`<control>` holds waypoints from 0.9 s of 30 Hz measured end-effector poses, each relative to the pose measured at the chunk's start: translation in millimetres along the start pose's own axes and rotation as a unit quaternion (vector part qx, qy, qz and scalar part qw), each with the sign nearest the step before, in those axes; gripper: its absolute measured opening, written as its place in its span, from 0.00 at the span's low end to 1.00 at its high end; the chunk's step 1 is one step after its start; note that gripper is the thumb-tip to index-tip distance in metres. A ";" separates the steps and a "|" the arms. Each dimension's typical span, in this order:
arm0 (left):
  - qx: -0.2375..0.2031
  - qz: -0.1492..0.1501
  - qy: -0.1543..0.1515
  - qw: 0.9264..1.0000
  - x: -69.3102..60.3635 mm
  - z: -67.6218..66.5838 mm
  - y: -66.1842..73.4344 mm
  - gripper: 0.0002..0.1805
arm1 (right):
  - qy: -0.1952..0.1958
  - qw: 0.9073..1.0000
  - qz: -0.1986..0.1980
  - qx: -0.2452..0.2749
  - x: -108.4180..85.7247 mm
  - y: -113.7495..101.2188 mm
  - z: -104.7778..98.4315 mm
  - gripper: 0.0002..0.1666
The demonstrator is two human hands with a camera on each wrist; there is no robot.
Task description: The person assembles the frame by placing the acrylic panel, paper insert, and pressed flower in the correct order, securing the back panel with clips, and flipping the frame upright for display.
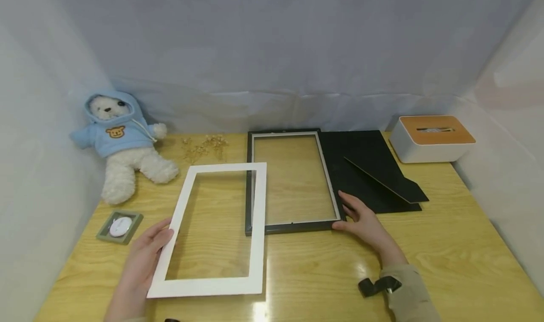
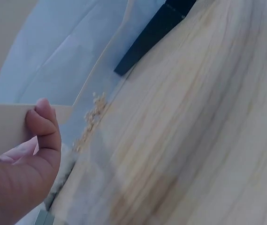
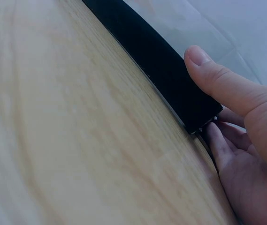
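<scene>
My left hand (image 1: pixel 144 260) pinches the left edge of a white mat (image 1: pixel 212 287) with a rectangular opening, held tilted above the table. In the left wrist view, the fingers and thumb of the left hand (image 2: pixel 34 159) close on the mat's pale border (image 2: pixel 6 126). The mat's right side overlaps the left edge of a dark frame (image 1: pixel 297 227) lying on the table. At that frame's lower right corner is my right hand (image 1: pixel 365 225). The right wrist view has the right hand (image 3: pixel 246 140) with thumb and fingers about the corner of the dark frame (image 3: pixel 156 61).
A black backing board (image 1: pixel 361 147) with a raised stand flap (image 1: pixel 391 178) lies right of the frame. Farther right stands a tissue box (image 1: pixel 433 147). On the left are a plush toy (image 1: pixel 123 138), dried flowers (image 1: pixel 206 147) and a small green case (image 1: pixel 134 225).
</scene>
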State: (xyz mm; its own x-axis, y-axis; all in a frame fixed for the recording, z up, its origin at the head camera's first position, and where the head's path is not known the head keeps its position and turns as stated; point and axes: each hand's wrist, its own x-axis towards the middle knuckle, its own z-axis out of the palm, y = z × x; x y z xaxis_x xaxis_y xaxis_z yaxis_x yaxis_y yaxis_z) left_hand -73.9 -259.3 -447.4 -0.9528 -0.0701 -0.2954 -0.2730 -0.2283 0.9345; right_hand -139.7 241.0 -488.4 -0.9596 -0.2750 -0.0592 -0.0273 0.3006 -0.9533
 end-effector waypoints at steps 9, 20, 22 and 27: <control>0.007 0.008 0.034 0.999 8.6 35.5 1.8 0.20 | -0.001 1.000 0.000 -0.002 0.5 -1.9 -0.2 0.55; 0.001 0.026 0.069 0.997 30.8 89.6 -0.6 0.24 | 0.000 1.000 0.001 -0.010 -0.1 -2.0 0.3 0.55; -0.011 0.036 0.070 0.997 37.1 98.9 -2.3 0.23 | 0.002 1.000 0.004 -0.008 0.0 -1.7 0.4 0.56; -0.013 0.050 0.072 0.996 51.4 121.7 -4.1 0.22 | 0.004 1.000 0.003 -0.012 0.9 -0.9 0.6 0.56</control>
State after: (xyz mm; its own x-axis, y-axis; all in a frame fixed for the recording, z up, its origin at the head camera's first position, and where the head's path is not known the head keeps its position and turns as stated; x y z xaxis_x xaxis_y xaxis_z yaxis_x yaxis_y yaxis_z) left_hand -138.0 -143.7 -442.3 -0.9455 -0.2318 -0.2286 -0.1729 -0.2374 0.9559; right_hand -140.4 239.9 -487.8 -0.9619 -0.2664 -0.0616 -0.0289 0.3232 -0.9459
